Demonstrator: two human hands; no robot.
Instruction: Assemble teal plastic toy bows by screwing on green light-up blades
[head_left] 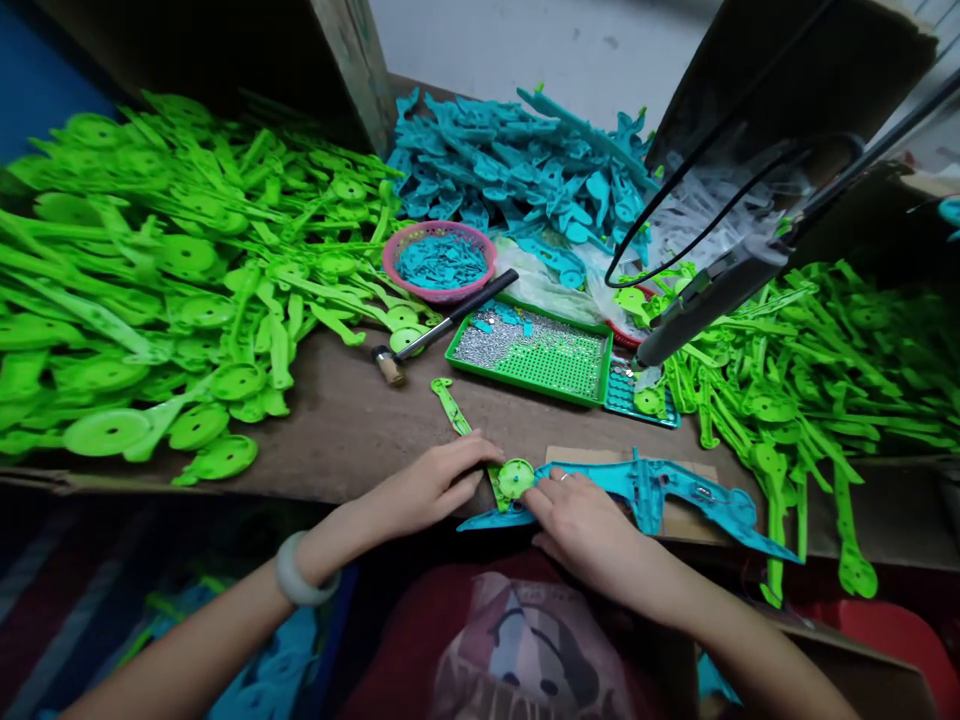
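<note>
A long blue plastic part (697, 492), shaped like a toy bow, lies across the table's front edge on cardboard. Over its left end sits a green plastic limb (452, 408) that sticks out toward the back of the table. Beside the limb is a round green disc (516, 478) with a small centre pin. My left hand (450, 478) has its fingers curled over the green limb, fingertips near the disc. My right hand (581, 515) grips the blue part just right of the disc, thumb at the disc's edge. The undersides of my fingers are hidden.
Green plastic pieces (187, 260) heap up at left and right (772, 405), blue ones (525, 170) at the back. A pink basket (390, 285), a hammer (457, 312) and a green tray of small metal bits (517, 388) stand mid-table. An electric screwdriver (712, 295) hangs at right.
</note>
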